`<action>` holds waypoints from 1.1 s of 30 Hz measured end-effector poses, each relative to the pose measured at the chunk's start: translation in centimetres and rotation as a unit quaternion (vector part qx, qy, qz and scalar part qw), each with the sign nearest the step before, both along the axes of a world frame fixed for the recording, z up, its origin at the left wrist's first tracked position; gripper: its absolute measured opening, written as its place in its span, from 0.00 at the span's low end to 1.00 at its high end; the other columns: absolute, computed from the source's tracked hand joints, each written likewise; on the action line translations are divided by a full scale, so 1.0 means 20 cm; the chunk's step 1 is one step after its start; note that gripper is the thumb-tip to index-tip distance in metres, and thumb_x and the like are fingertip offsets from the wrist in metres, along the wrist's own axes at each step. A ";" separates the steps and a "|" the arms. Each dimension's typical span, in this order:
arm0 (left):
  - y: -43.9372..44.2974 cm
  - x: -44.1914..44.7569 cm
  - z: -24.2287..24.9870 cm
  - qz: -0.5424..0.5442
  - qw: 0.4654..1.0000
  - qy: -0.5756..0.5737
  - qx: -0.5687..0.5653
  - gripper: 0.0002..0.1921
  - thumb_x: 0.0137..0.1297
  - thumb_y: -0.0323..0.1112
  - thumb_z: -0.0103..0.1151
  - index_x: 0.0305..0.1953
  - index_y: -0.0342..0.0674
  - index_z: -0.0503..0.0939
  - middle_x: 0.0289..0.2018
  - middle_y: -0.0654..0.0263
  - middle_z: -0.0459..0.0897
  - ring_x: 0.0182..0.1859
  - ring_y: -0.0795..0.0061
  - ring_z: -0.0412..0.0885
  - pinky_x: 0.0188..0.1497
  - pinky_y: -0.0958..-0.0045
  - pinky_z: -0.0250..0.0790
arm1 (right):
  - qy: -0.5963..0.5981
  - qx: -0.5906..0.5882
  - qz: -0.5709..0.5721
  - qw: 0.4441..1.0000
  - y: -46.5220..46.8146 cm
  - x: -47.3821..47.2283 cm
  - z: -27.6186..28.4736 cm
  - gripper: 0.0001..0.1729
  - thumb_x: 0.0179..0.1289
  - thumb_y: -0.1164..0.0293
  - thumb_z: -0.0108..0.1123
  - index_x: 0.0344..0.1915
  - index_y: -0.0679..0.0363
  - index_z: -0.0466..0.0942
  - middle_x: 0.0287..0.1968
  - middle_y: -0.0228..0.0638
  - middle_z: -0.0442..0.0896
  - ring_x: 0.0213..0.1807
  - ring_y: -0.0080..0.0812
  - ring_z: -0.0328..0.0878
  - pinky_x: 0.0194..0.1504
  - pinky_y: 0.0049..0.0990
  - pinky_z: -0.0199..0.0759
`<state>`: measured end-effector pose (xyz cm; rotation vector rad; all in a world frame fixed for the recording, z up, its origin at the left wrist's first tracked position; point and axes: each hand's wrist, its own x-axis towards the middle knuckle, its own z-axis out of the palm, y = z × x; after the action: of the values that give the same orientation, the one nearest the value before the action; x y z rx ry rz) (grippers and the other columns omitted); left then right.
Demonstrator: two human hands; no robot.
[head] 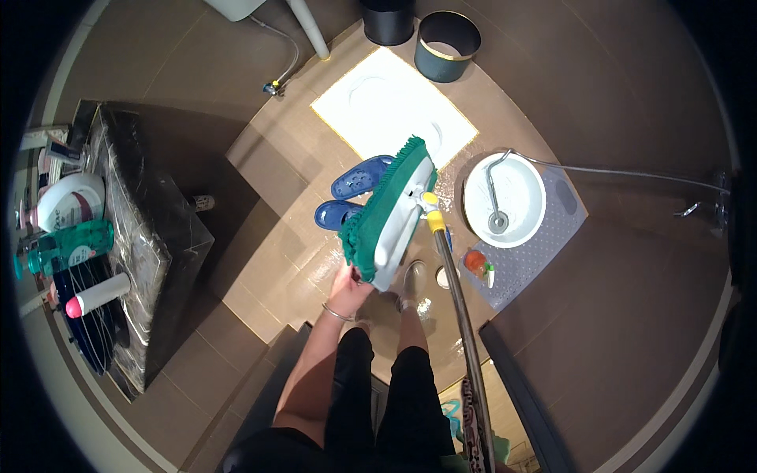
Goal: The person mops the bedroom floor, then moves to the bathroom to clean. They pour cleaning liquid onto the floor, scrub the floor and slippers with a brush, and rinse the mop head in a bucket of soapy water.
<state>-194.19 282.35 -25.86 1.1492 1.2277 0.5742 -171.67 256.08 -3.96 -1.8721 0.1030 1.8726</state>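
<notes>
A flat mop head [393, 213] with a green fringed microfibre pad and a white plate is raised in front of me, tilted. My left hand [349, 292] grips its near lower end, fingers partly hidden behind the pad. From a yellow-and-white swivel joint [433, 211], the metal mop pole [461, 307] runs down past my right leg to the bottom edge. My right hand is out of view. Partly behind the pad lie blue clogs [362, 178] on the wet tiled floor [319, 260]. Beyond them is a white squat toilet pan [390, 100], glaring brightly.
A white basin [526, 195] with a shower head [498, 222] inside stands on a grey perforated mat [526, 266], beside an orange spray bottle [476, 262]. Two dark bins [443, 68] stand at the far wall. Bottles crowd the marble counter [139, 254] at left.
</notes>
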 end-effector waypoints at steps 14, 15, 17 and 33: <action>0.33 0.45 -0.53 0.343 0.857 -0.163 -0.348 0.19 0.43 0.16 0.47 0.40 0.40 0.69 0.35 0.60 0.77 0.32 0.62 0.78 0.25 0.61 0.71 | 0.056 -0.001 -0.059 0.997 -0.32 0.07 0.67 0.31 0.57 0.69 0.64 0.61 0.63 0.67 0.52 0.39 0.75 0.51 0.28 0.70 0.51 0.27 0.66; 0.35 0.50 -0.59 0.356 0.878 -0.089 -0.307 0.21 0.41 0.16 0.46 0.41 0.39 0.67 0.35 0.61 0.74 0.32 0.63 0.75 0.27 0.61 0.70 | 0.058 0.008 -0.065 0.996 -0.34 0.09 0.73 0.31 0.57 0.69 0.64 0.61 0.63 0.67 0.52 0.39 0.75 0.52 0.28 0.69 0.51 0.27 0.66; 0.38 0.58 -0.67 0.400 0.883 -0.030 -0.242 0.23 0.41 0.14 0.46 0.43 0.40 0.68 0.35 0.63 0.73 0.33 0.67 0.74 0.31 0.66 0.69 | 0.056 0.032 -0.079 0.995 -0.37 0.12 0.83 0.31 0.57 0.68 0.64 0.61 0.63 0.68 0.52 0.39 0.75 0.53 0.27 0.69 0.52 0.27 0.65; 0.53 0.47 -0.43 -0.192 0.980 0.021 -0.050 0.27 0.53 0.15 0.48 0.57 0.37 0.74 0.45 0.66 0.82 0.48 0.78 0.77 0.54 0.78 0.67 | -0.289 -0.191 0.132 0.929 -0.95 0.60 -0.15 0.26 0.38 0.76 0.57 0.44 0.70 0.75 0.27 0.39 0.80 0.27 0.29 0.76 0.29 0.29 0.70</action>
<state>-184.71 292.90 -34.37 1.2766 1.0203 0.1969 -159.62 237.07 -6.91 -2.7555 0.0173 1.4425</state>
